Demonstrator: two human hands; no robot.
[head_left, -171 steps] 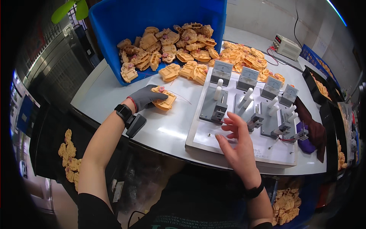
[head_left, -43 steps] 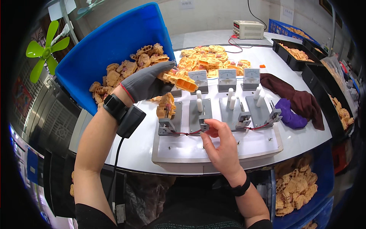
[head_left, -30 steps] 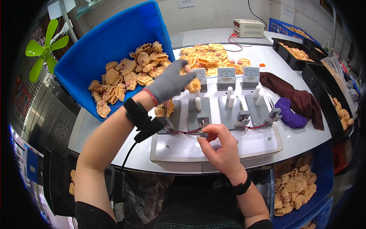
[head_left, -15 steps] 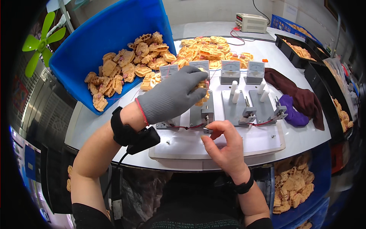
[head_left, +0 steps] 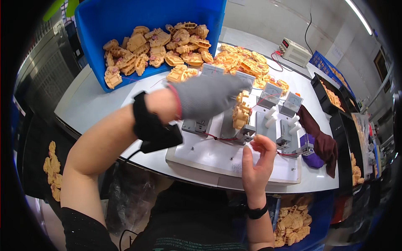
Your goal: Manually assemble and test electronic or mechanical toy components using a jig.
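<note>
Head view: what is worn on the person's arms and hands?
The left hand has a grey glove with a red cuff edge, then a black wrist strap, boxy black device and black cable. The right hand is ungloved, with a black wristband. The left sleeve is short and black.

Your left glove (head_left: 205, 98): matt, knitted cloth. Your tan part (head_left: 241, 113): ridged, matt, plastic-looking. Your tabletop (head_left: 86, 96): smooth, glossy, catching light. Blue bin (head_left: 150, 14): smooth plastic, slight sheen. White pegs (head_left: 271, 121): smooth plastic. Maroon bundle (head_left: 326, 148): matt cloth.
</note>
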